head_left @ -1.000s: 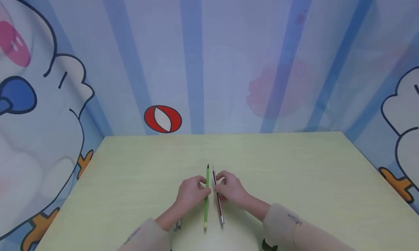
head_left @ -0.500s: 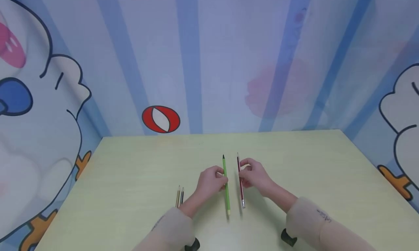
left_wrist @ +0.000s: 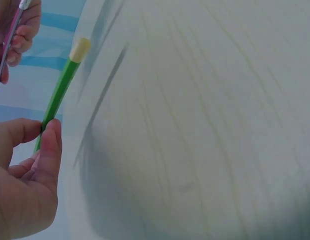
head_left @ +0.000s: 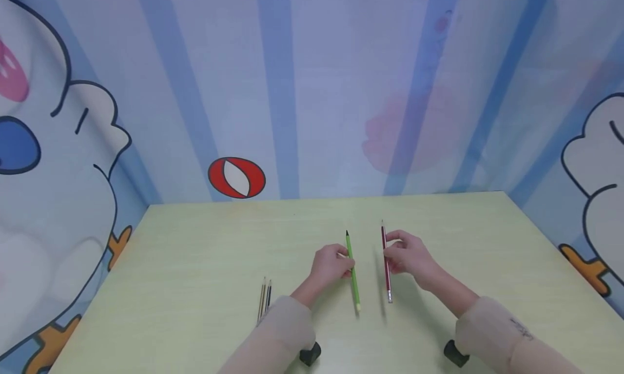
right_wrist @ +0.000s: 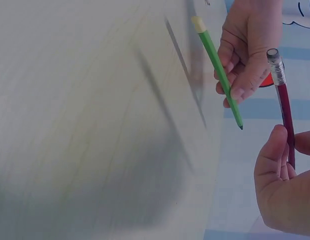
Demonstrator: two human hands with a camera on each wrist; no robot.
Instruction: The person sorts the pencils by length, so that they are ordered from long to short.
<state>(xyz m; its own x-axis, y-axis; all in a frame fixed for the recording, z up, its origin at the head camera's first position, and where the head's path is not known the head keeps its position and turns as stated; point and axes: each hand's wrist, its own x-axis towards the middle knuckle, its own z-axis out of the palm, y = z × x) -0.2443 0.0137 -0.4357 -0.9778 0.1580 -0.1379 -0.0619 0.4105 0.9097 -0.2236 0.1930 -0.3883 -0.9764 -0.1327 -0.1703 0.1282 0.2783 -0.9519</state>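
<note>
Sleeves point(head_left: 278, 330) in a pale color reach in from the near side, with a small black thing point(head_left: 310, 354) just under each cuff. Beside the left cuff, some thin pencils point(head_left: 262, 298) lie on the table point(head_left: 205, 255); the sleeve covers part of them, so their number is hard to tell. A bit farther off, the left hand point(head_left: 330, 264) pinches a green pencil point(head_left: 354, 282) with its thumb and bent fingers, dark tip facing away. The right hand point(head_left: 409, 255) pinches a dark red pencil point(head_left: 387, 276) the same way, eraser end near the person. On both hands, thumb and fingers are only a pencil's thickness apart. The two pencils are side by side with a gap between, and their shadows sit apart from them, so both look lifted. The step in hand seems to be holding up one pencil in each hand. Any next move likely calls for a steady pinch and no bumping. Far back, the wall point(head_left: 326, 92) shows a red and white ball point(head_left: 253, 178).
</note>
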